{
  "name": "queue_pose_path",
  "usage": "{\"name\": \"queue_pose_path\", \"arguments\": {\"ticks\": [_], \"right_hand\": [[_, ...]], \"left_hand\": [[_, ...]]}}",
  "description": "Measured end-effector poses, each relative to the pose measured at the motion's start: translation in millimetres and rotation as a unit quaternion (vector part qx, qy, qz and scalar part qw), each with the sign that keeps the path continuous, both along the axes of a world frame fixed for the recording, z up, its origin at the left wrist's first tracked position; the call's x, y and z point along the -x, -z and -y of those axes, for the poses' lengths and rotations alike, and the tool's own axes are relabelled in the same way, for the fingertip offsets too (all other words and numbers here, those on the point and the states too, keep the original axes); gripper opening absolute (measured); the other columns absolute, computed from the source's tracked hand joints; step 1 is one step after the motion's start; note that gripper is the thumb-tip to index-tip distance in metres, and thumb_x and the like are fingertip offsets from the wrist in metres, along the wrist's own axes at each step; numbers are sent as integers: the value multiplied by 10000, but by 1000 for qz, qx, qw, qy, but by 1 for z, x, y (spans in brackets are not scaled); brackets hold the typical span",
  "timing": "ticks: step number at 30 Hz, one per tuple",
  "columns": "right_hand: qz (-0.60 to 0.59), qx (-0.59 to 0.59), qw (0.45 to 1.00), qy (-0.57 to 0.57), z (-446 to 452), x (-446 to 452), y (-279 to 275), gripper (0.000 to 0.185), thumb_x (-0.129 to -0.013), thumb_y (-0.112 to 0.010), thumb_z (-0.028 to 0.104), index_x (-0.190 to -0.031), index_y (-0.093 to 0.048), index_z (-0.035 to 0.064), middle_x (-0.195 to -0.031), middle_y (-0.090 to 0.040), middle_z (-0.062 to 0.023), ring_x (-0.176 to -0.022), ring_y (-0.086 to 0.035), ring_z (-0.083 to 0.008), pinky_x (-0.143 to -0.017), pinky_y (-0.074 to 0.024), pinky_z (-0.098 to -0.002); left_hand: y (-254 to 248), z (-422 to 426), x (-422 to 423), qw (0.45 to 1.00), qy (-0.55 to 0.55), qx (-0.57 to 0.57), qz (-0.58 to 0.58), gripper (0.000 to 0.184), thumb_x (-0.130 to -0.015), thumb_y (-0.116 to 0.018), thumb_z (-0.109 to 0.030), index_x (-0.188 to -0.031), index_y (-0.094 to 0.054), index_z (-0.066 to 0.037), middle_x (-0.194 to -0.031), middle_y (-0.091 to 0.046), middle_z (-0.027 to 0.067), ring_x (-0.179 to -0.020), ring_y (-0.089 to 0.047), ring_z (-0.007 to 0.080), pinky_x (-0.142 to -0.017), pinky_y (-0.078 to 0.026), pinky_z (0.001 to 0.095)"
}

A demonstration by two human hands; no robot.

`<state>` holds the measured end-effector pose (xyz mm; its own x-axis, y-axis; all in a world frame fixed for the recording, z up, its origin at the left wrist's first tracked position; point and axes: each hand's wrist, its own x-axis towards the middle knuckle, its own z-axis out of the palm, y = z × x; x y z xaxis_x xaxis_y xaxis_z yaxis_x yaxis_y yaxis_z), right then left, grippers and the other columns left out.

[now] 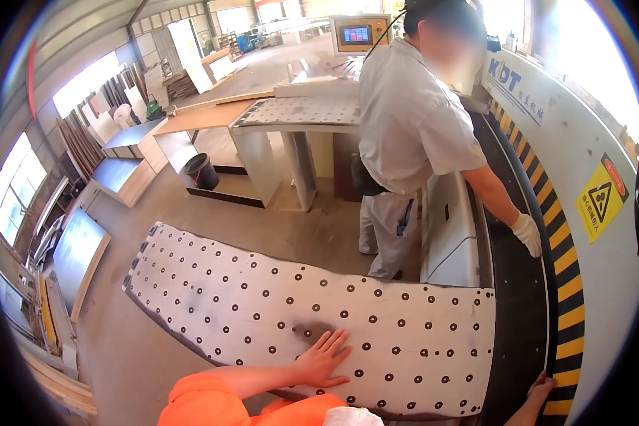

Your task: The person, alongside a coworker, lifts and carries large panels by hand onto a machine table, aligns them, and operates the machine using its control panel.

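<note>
- The left hand [323, 361] lies palm down on the near part of the long white bench [405, 304], fingers a little spread, grasping nothing.
- A dark smudge [309, 329] marks the bench top just beyond the fingertips; dark round rings dot the rest of the surface.
- The right hand [538, 392] is at the near right, by the outer edge of the black bed [508, 341] and the black-and-yellow striped band [569, 305] — partly cut off, so whether it grasps anything, I cannot tell.
- The bench runs from the left across the near middle, and its right end meets the black bed.
- The bed stretches from near to far along the right side, below the pale machine wall [610, 298], which carries a yellow warning sign [603, 197].
- A co-worker in grey [412, 121] stands beyond the bench, one white-gloved hand [527, 234] at the bed's right edge — farther along than the person's right hand.
- Far left of the co-worker are a second dotted bench [305, 110], a black bucket [202, 172] and a lit screen [357, 34].
- Boards [78, 245] lean at the left.
</note>
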<state>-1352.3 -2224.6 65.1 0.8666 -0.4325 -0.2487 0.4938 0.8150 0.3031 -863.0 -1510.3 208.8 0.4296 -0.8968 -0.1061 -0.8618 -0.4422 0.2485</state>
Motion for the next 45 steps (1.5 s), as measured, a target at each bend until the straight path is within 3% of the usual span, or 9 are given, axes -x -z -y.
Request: {"name": "queue_pose_path", "arguments": {"ticks": [5, 10, 14, 15, 26, 42, 43, 44, 45], "right_hand": [[-183, 90, 971, 123, -3, -9, -9, 353, -919, -573, 297, -1001, -685, -28, -940, -661, -150, -873, -612, -287, -677, -559, -431], [-162, 79, 978, 101, 0, -3, -4, 335, -912, -586, 307, -1029, -668, 3, -968, -651, -126, -891, -600, -268, -678, -570, -418], [-16, 39, 999, -34, -1, 2, 7, 326, -906, -596, 315, -1050, -654, 28, -991, -644, -107, -906, -591, -253, -679, -579, -407], [-78, 51, 995, 22, 1, 4, 7, 336, -909, -593, 322, -1065, -645, 29, -1010, -634, -110, -923, -582, -257, -697, -566, -410], [-415, 198, 866, 197, -9, -40, -14, 460, -935, -554, 397, -1227, -550, 41, -1218, -524, -141, -1119, -480, -295, -895, -426, -442], [-528, 304, 776, 165, 12, -72, 12, 669, -973, -499, 506, -1463, -412, 59, -1521, -363, -188, -1403, -333, -351, -1182, -221, -489], [-523, 332, 769, 159, 26, -63, 34, 682, -975, -495, 513, -1477, -404, 60, -1540, -353, -191, -1421, -324, -355, -1200, -208, -492], [-472, 398, 777, 124, 7, -48, 40, 696, -978, -492, 520, -1492, -395, 61, -1559, -343, -194, -1438, -314, -358, -1217, -195, -495], [-594, 375, 689, 180, 15, -65, 34, 610, -978, -486, 457, -1428, -438, 48, -1457, -404, -181, -1326, -377, -327, -1119, -251, -445]], "left_hand": [[0, 1, 1, 1000, -2, 2, 1, 833, -924, -479, -624, -1416, -432, 47, -1568, -182, 323, -1491, -119, 443, -1210, -111, 526], [0, 1, 1, 1000, -2, 9, 0, 827, -919, -490, -623, -1403, -448, 46, -1564, -190, 325, -1487, -129, 446, -1208, -110, 530], [4, 1, 0, 1000, -4, 19, 1, 828, -909, -508, -625, -1392, -456, 46, -1558, -198, 329, -1482, -138, 452, -1205, -111, 535], [4, 1, 1, 1000, -4, 21, -1, 831, -908, -508, -626, -1391, -455, 47, -1558, -199, 330, -1482, -138, 452, -1204, -111, 536], [1, 2, 1, 1000, -6, 26, 4, 824, -904, -527, -618, -1393, -454, 43, -1559, -203, 324, -1479, -152, 451, -1204, -128, 531], [46, -8, 50, 986, -113, 122, 19, 669, -907, -595, -505, -1341, -544, 2, -1571, -270, 231, -1485, -187, 390, -1208, -169, 506], [33, -10, 63, 987, -108, 119, 29, 621, -909, -620, -450, -1334, -560, 0, -1496, -408, 228, -1427, -330, 374, -1183, -256, 479], [17, -16, 74, 984, -123, 108, -73, 609, -913, -622, -430, -1338, -556, 1, -1462, -449, 221, -1397, -375, 369, -1166, -288, 470], [0, -22, 84, 970, -137, 97, -176, 596, -916, -625, -410, -1342, -553, 1, -1427, -490, 214, -1366, -419, 364, -1149, -320, 460]]}}
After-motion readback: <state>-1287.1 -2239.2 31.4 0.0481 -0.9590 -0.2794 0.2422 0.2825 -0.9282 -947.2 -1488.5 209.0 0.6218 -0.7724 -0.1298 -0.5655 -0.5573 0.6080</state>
